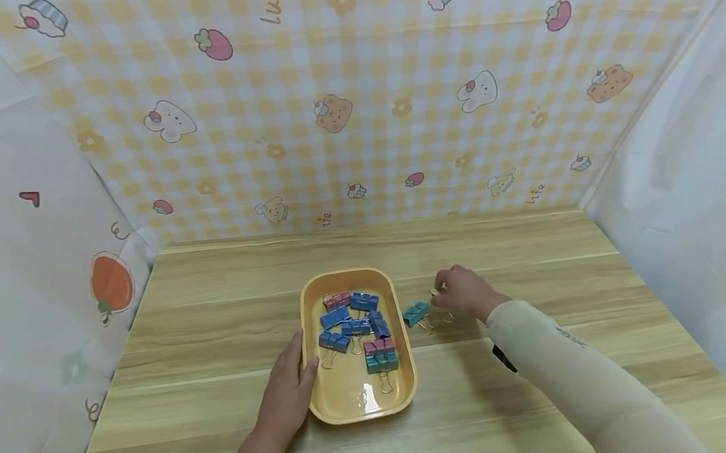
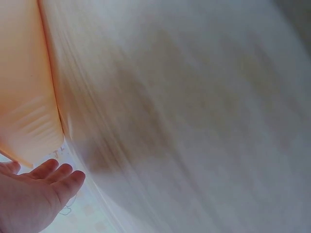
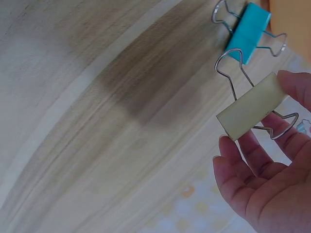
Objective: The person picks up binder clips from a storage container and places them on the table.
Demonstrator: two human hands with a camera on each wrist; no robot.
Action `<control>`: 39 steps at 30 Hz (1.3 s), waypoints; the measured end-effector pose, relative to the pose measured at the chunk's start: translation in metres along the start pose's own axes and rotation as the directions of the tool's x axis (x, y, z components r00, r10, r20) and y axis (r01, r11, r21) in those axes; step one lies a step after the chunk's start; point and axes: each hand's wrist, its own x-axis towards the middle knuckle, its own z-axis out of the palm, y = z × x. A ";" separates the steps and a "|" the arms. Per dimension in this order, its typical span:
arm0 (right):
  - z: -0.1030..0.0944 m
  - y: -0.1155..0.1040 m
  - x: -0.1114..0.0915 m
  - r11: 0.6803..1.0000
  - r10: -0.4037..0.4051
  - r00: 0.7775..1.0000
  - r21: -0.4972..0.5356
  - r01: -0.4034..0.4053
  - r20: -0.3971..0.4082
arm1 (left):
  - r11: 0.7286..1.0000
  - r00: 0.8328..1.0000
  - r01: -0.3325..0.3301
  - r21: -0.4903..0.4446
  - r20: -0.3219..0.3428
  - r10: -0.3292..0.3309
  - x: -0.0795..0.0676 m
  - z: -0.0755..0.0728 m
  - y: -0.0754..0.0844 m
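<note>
— What does the right hand (image 1: 466, 295) hold?
— It pinches a pale binder clip (image 3: 251, 107) between the thumb and the fingers, to the right of the yellow tray (image 1: 339, 404). A teal clip (image 1: 416, 313) lies on the wooden table (image 1: 205, 295), between this hand and the tray.
— And the left hand (image 1: 282, 386)?
— It holds the tray's left edge, with the thumb over the rim. Inside are several blue clips (image 1: 356, 327), also pink and teal ones.

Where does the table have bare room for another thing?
Free: the table left of the tray and left hand, and the strip between tray and checked cloth. Crowded: right of the tray, by the teal clip and right hand.
</note>
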 end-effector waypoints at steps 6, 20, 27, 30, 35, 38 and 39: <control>0.005 0.005 0.005 1.000 0.029 0.999 -0.012 -0.028 0.015 | 1.000 1.000 0.006 -0.003 0.000 -0.006 0.001 0.001 0.000; 0.015 0.016 0.013 0.998 0.027 0.999 -0.062 -0.026 0.018 | 1.000 1.000 -0.002 0.001 0.002 0.002 0.000 -0.001 0.000; 0.020 0.020 0.019 0.997 0.040 0.999 -0.062 -0.038 0.024 | 1.000 1.000 0.000 0.002 0.000 0.000 0.000 -0.001 0.000; 0.021 0.021 0.021 0.997 0.043 0.999 -0.071 -0.040 0.030 | 1.000 1.000 0.004 -0.003 -0.001 -0.004 0.000 0.000 0.000; 0.021 0.020 0.023 0.997 0.054 0.997 -0.065 -0.051 0.047 | 1.000 1.000 0.009 -0.001 -0.001 -0.009 0.000 0.000 0.001; 0.020 0.019 0.023 0.996 0.065 0.996 -0.072 -0.061 0.056 | 1.000 1.000 0.009 0.004 -0.003 -0.009 -0.001 0.000 0.001; 0.020 0.019 0.023 0.995 0.068 0.996 -0.076 -0.063 0.059 | 1.000 1.000 0.011 0.004 -0.003 -0.011 -0.001 0.000 0.001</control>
